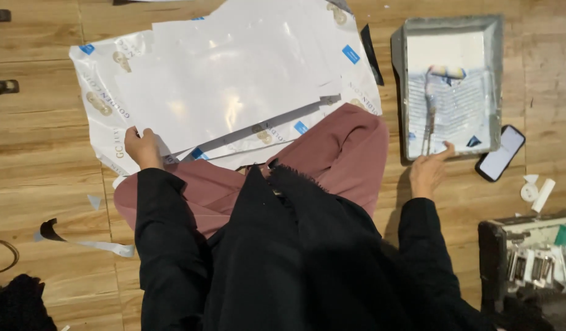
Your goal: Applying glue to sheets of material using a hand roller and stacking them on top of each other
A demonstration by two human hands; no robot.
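My left hand (142, 147) presses on the near left edge of a stack of large glossy white sheets (234, 86) spread on the wooden floor; its fingers lie flat on the paper. My right hand (429, 170) reaches to the near rim of a grey paint tray (496, 79), fingertips touching the tray's edge beside the wire handle of a small paint roller (431, 104) that lies in white paint. My knees in pink trousers rest on the sheets' near edge.
A smartphone (501, 153) with a lit screen lies right of the tray. A small white tube and cap (537, 192) sit nearby. A dark toolbox (531, 257) stands at the lower right. Paper scraps (93, 244) lie at the left.
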